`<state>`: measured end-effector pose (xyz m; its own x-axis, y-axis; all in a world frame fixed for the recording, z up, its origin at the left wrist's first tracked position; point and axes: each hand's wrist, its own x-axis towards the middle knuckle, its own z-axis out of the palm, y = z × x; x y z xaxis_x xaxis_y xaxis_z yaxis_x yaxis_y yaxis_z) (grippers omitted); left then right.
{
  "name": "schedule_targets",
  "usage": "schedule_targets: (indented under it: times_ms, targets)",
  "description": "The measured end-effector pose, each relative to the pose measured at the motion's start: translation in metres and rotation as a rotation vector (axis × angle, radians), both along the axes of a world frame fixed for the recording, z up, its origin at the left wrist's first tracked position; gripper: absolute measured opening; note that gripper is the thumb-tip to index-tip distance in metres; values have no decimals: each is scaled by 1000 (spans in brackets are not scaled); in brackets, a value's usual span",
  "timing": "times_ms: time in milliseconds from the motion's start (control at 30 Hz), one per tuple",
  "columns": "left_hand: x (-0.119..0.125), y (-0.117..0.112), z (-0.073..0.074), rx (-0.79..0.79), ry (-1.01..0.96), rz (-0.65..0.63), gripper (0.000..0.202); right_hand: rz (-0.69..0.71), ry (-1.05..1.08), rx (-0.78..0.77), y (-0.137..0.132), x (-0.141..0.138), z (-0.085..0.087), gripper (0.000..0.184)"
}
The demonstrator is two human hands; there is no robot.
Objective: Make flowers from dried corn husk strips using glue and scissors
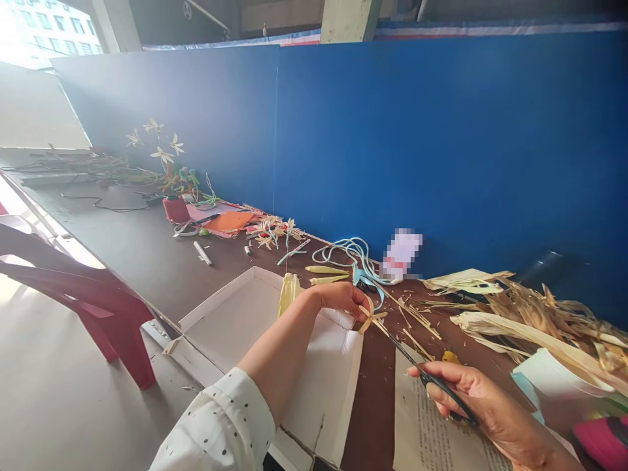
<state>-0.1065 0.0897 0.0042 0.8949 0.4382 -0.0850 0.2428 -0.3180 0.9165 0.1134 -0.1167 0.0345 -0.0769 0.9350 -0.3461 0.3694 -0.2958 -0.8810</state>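
My left hand (343,297) is closed in a pinch on a small pale flower that looks made of dried corn husk (371,318), its narrow petals spread out. In my right hand (475,399) is a pair of black-handled scissors (454,394). The scissor blades reach up and left to the flower; I cannot tell whether they touch it. Under my left forearm lies a shallow white cardboard box (230,297). A yellowish husk piece (288,293) rests on its far edge. Below my right hand is a printed sheet (417,425).
Dried husks (530,333) are heaped at the right, beside a white tub (559,376). Pale blue cord (343,245) and scraps lie near the blue partition (441,144). Orange paper (228,222) and a red thread spool (175,209) sit farther left. A red chair (118,333) stands at the table's left edge.
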Motion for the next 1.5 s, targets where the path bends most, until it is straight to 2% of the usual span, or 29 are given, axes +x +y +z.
schedule_targets:
  times_ms: [233, 467, 800, 1000, 1133, 1500]
  targets:
    - [9, 4, -1, -76, 2, -50, 19, -57, -40, -1, -2, -3, 5, 60]
    - [17, 11, -5, -71, -7, -88, 16, -68, -25, 10, 1, -1, 1, 57]
    - [22, 12, -6, -35, -8, -22, 19, -107, -3, 36, 1, 1, -1, 56]
    - [22, 17, -10, -2, -21, -52, 19, -103, -14, 7, 2, 2, -1, 60]
    - [22, 19, -12, -47, -33, -55, 18, -86, -24, -13, 2, 2, 1, 60]
    - [21, 17, -7, -17, -6, -57, 17, -99, -26, 3, 0, -5, 5, 54]
